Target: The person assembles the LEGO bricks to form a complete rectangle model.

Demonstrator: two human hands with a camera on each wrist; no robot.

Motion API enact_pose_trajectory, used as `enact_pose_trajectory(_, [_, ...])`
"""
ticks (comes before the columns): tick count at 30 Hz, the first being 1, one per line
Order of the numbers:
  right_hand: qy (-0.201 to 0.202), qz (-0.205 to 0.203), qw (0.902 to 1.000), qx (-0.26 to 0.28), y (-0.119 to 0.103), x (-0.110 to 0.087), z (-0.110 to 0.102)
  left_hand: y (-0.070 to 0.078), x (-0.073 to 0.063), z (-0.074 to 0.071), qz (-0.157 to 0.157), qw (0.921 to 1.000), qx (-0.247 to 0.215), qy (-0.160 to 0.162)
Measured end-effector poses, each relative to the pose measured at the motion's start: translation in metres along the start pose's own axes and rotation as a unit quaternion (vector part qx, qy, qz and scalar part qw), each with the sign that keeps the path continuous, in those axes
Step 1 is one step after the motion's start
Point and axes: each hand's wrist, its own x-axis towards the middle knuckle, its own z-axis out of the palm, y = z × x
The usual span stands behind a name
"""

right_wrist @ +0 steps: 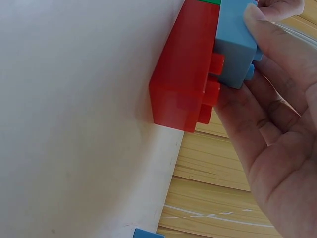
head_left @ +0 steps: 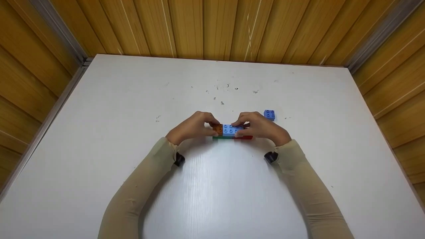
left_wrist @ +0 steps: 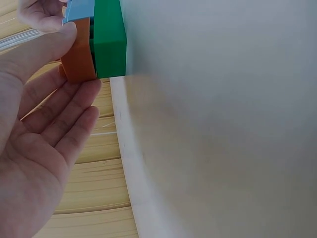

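Note:
My left hand (head_left: 195, 126) pinches an orange toy brick (left_wrist: 81, 52) between thumb and fingers. A narrow gap with studs shows between this brick and the green brick (left_wrist: 110, 42) below it. To its right, my right hand (head_left: 262, 127) grips a light blue brick (right_wrist: 235, 42) by its front and back sides. The light blue brick sits over the red brick (right_wrist: 183, 74), whose bare studs stick out at the right end. Green and red bricks lie end to end on the table, forming the lower layer. The fingers partly cover the upper bricks.
A loose blue brick (head_left: 269, 115) lies on the white table (head_left: 212, 192), just behind the right hand. Small dark marks dot the tabletop beyond the hands. Wood-look panel walls (head_left: 186, 30) border the table at the back and sides.

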Motion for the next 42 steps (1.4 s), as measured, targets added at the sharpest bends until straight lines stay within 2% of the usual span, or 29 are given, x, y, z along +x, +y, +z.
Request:
enact_pose_trajectory(20, [-0.009, 0.028, 0.9996, -0.006, -0.0008, 0.0012, 0.0009, -0.0006, 0.0002, 0.0005, 0.015, 0.9999, 0.004, 0.001])
enact_pose_trajectory(28, [0.001, 0.011, 0.9999, -0.004, 0.0002, 0.0010, 0.0012, 0.0012, -0.0012, 0.0002, 0.025, 0.9994, 0.026, 0.002])
enact_pose_trajectory(33, [-0.009, 0.015, 0.9998, -0.012, -0.0006, 0.0014, -0.0006, 0.0013, 0.0006, 0.0006, 0.021, 0.9992, 0.034, 0.004])
enact_pose_trajectory(42, [-0.012, 0.026, 0.9995, -0.014, -0.0005, 0.0020, 0.0007, 0.0002, 0.0011, 0.0021, 0.008, 0.9997, 0.018, 0.013])
